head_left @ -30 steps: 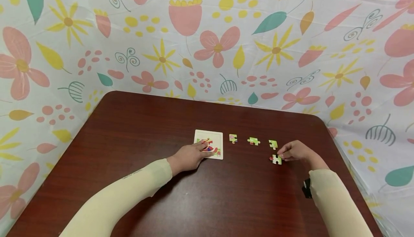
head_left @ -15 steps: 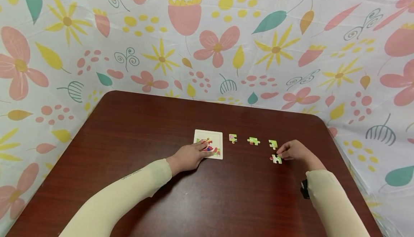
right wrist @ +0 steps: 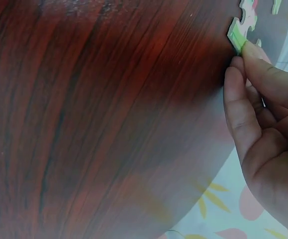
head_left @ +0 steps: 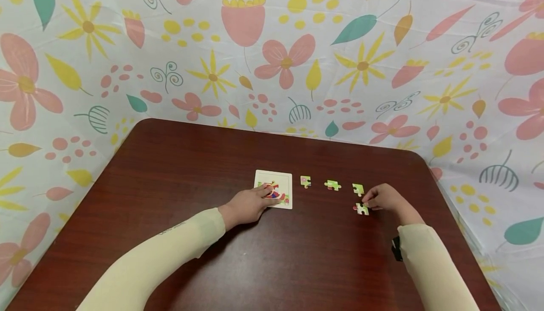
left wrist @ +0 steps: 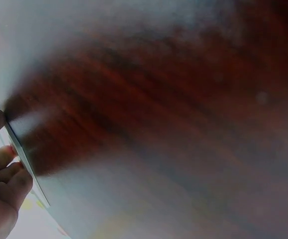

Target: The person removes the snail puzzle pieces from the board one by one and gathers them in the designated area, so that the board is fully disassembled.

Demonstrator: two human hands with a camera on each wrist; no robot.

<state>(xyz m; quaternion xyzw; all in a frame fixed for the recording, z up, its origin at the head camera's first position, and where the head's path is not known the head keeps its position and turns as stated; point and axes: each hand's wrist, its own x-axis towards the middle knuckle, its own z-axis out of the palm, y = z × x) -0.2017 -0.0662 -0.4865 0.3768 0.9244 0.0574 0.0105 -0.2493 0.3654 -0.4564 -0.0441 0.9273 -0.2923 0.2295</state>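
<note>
The left hand rests on a white-bordered square puzzle board with a partly covered colourful picture. In the left wrist view, a thumb and folded-looking fingers of that hand touch the board's edge. To the right, the right hand pinches the upper right corner of a jigsaw piece with green, white and red on it. From the right wrist view, thumb and forefinger meet at the green corner of that jigsaw piece, which lies low at the table surface.
A row of three more jigsaw pieces runs right of the board: one pink and green, one mostly green, one green and white. They lie on a dark reddish-brown table. A flowered cloth hangs behind.
The right forearm has shifted slightly left, the hand still at the same jigsaw piece, which has barely moved. The left hand stays on the board.
</note>
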